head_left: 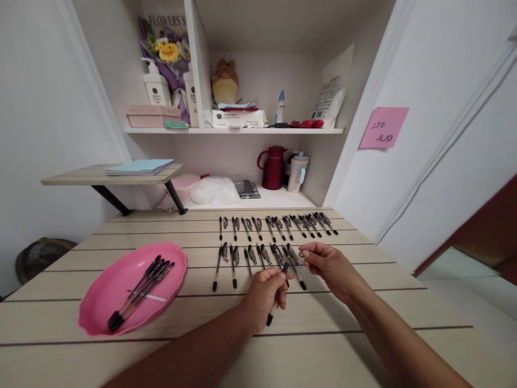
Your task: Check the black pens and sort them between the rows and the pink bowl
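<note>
Left forearm point(189, 345); left grip point(264, 292) holding pen point(273, 310): black ends, yellowish barrel.

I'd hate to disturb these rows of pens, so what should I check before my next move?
1. Pen gripped in the left hand: ok.
2. Part held by the right hand: cannot tell; whatever is at the fingertips is too small to make out.
3. Front row fully in sight: not ok; the left hand hides some of it.
4. Back row separate from the front row: ok.
5. Spare pens lying inside the pink tray: ok.
</note>
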`<state>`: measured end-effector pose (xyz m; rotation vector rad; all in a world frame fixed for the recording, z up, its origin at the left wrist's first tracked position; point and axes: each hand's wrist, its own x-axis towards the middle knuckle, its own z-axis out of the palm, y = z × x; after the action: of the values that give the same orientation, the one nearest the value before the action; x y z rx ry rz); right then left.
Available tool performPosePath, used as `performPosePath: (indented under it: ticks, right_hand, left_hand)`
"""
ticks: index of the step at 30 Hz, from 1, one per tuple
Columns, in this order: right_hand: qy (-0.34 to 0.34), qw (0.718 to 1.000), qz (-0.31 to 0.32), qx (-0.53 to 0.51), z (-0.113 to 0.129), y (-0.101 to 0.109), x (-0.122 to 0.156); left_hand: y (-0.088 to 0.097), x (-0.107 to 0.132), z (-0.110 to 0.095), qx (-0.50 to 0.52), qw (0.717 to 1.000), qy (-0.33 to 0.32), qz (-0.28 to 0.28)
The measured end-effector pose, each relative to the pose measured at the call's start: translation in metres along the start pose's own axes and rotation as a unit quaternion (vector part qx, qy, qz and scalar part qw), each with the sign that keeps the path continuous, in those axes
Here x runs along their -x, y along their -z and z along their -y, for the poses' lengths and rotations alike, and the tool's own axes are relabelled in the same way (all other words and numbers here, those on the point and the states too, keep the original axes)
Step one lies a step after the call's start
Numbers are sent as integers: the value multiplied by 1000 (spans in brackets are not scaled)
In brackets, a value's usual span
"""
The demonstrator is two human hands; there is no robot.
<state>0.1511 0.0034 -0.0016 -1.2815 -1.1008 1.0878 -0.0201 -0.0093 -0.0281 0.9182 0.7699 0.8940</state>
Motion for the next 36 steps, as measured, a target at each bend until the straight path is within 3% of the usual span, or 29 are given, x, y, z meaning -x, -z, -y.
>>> performPosePath:
  ticks: [2,6,25,36]
  right_hand:
    - [6,996,7,-86,7,-14,-1]
    - [21,993,22,-115,8,-26,-4]
    - [29,994,50,-94,-5,-27,-5]
    - [-42,988,97,-112,-5,-26,1]
  left_hand:
    - [1,-1,0,2,1000,-4,6]
    - [5,-3,0,9,1000,-26,8]
    - [7,-7,0,-24,1000,-11,5]
    - [12,-7,0,-89,994,-52,36]
